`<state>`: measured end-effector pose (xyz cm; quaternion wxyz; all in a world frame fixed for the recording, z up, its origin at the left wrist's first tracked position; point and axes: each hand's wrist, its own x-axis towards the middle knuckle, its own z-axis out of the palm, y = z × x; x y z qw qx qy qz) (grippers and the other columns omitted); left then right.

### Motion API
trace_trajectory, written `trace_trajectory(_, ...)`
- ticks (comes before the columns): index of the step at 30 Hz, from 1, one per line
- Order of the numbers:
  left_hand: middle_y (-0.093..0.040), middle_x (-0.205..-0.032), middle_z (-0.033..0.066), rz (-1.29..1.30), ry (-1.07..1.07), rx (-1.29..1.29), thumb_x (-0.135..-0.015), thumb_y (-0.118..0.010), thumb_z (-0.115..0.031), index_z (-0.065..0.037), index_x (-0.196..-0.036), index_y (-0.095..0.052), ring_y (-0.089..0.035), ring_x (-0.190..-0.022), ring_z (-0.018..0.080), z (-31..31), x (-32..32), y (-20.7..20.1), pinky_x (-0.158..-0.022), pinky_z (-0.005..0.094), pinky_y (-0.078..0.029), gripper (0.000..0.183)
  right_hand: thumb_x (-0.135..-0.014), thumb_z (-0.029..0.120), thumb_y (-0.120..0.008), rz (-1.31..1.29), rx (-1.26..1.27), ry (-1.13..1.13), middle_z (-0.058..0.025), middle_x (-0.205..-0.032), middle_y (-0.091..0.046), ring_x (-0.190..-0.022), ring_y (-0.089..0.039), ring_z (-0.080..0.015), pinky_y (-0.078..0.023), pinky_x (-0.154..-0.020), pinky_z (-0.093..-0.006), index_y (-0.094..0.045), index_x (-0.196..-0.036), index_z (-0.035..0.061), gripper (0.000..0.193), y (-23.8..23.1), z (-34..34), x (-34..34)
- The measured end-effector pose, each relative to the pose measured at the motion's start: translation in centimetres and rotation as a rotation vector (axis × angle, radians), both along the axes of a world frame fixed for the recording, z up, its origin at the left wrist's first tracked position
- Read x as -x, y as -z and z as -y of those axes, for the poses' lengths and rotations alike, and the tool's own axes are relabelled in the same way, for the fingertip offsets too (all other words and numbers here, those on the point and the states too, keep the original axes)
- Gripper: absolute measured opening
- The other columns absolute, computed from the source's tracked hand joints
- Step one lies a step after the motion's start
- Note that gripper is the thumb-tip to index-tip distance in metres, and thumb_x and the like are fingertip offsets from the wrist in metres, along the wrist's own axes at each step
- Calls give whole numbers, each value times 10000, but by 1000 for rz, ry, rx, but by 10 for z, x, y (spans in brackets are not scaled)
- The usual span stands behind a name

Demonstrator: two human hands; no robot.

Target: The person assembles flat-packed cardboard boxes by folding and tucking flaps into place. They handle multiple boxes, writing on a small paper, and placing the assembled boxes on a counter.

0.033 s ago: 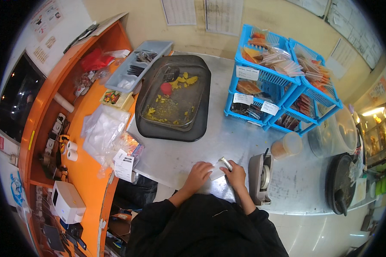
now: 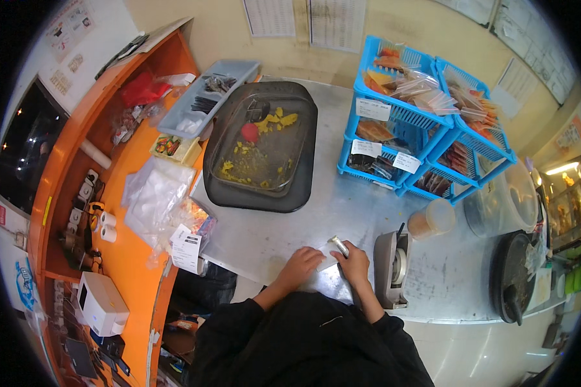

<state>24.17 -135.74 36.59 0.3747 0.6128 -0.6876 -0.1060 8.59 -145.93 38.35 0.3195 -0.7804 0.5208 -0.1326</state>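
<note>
Over the near edge of the metal counter (image 2: 265, 240), my left hand (image 2: 298, 267) has its fingers together at the edge of a small pale, see-through sheet (image 2: 321, 263). The sheet lies between my hands and is partly covered. My right hand (image 2: 355, 264) is closed round a short, slim whitish tube (image 2: 337, 246), its pale end sticking up past the fingers. I cannot make out its exact kind. Just to the right of this hand stands a grey tape dispenser (image 2: 392, 271) with a white roll in it.
A dark tray (image 2: 216, 190) with yellow food scraps and a red item lies ahead. Blue stacked baskets (image 2: 426, 116) of sachets stand far right, beside a lidded tub (image 2: 432, 218) and a black pan (image 2: 515, 277). Plastic bags (image 2: 158, 200) and a printer (image 2: 102, 303) are left, on an orange counter.
My left hand has moved slightly to the right, and its fingers cover more of the pale sheet. My right hand stays on the tube in nearly the same place.
</note>
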Motion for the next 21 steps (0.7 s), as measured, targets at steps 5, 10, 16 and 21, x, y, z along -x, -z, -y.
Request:
trace_trajectory(5, -588, -1112, 86, -124, 109, -93, -819, -625, -127, -63, -1030, -641, -524, -1034, 294, 2, 0, 19, -897, 388, -426, 222, -710, 340, -756, 48, 62, 8, -145, -831, -657, -781, -637, -356, -484, -640, -420, -555, -1077, 106, 480, -4, -2, -4)
trace_trajectory(10, -570, -1137, 90, -118, 108, -106, -811, -638, -143, -84, -1020, -659, -516, -1040, 292, 3, -2, 22, -890, 382, -430, 218, -658, 349, -786, 76, 106, -21, -143, -1009, -628, -874, -629, -337, -493, -663, -404, -484, -1166, 123, 633, -8, -10, 7)
trace_trajectory(16, -535, -1188, 107, 55, 138, -143, -807, -585, -79, -174, -1082, -666, -500, -1068, 281, 4, 0, 19, -897, 375, -433, 302, -638, 291, -807, 46, 28, 152, -139, -1016, -625, -888, -622, -340, -492, -686, -407, -481, -1157, 121, 636, -6, -2, 16)
trace_trajectory(21, -505, -1224, 122, 155, 181, -122, -768, -537, -74, -203, -1150, -640, -486, -1096, 297, -2, -2, 16, -952, 374, -401, 416, -666, 253, -792, 64, 15, 156, -126, -931, -617, -765, -610, -321, -460, -659, -429, -479, -1140, 115, 585, -8, 0, 20)
